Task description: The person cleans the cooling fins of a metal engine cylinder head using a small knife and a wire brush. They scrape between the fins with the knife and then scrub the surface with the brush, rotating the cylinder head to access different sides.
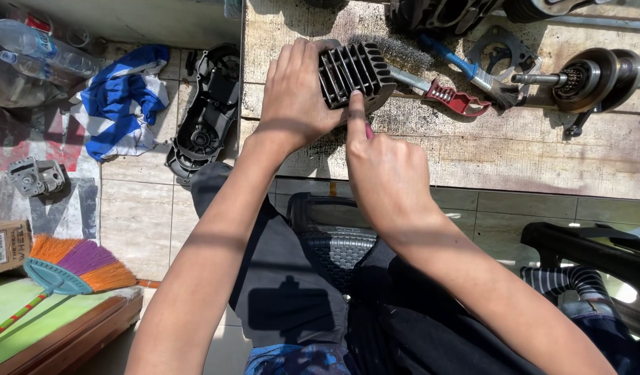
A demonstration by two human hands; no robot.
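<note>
- The finned engine cylinder (pixel 354 75), dark and grimy, sits tilted at the near edge of the wooden bench (pixel 542 160), with its fins facing us.
- Our left hand (pixel 294 97) wraps round its left side, fingers closed over the top to steady it.
- Our right hand (pixel 386 173) is closed on a thin red-handled tool (pixel 368 130), forefinger stretched along it up to the fins; its tip is hidden, so we cannot tell what kind it is.
- To work well here, we judge it best to keep the cylinder braced hard against the bench and run the tool along one fin gap at a time.
- Just behind lie a wire brush (pixel 445 90) with a red grip, a blue-handled paintbrush (pixel 472 73), a gasket (pixel 500 48) and a crankshaft (pixel 591 80).
- On the tiled floor to the left lie a black engine cover (pixel 207 114) and a blue-and-white rag (pixel 122 101).
</note>
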